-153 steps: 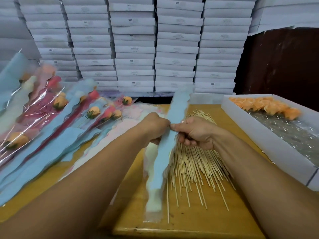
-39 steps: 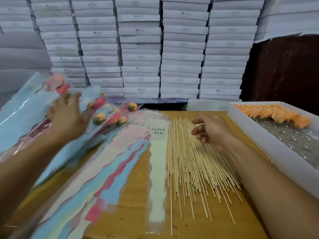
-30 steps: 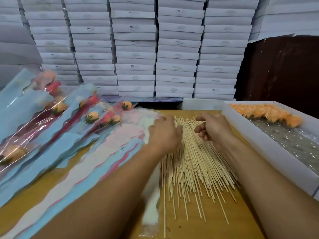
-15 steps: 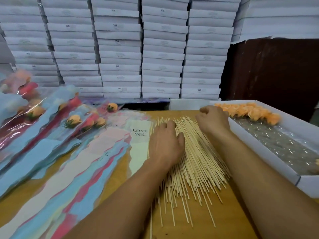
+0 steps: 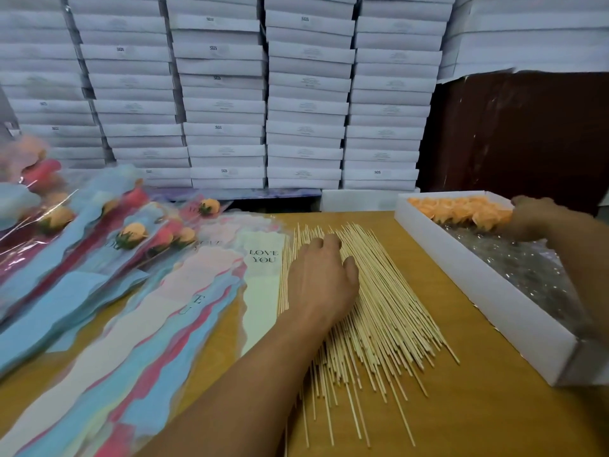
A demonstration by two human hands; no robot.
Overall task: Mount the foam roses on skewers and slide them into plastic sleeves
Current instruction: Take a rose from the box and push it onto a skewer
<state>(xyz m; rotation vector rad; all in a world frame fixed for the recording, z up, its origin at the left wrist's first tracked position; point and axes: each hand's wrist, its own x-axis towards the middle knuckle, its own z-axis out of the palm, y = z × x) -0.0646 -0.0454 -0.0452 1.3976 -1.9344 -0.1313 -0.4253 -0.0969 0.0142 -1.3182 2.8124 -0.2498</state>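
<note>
Head view: left hand (image 5: 321, 278) flat on skewers (image 5: 379, 301); right hand (image 5: 530, 214) touches roses (image 5: 458, 209), grip unclear.

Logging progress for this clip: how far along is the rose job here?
Done: several sleeved roses lie piled at the left. In hand: the left hand rests on the loose skewers, while the right hand reaches into the white box at the orange foam roses. Left: many skewers, a row of roses and a spread of empty sleeves remain.

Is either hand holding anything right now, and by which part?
Left hand lies on the skewers, gripping none visibly. Right hand reaches among the foam roses; any grip cannot be told.
</note>
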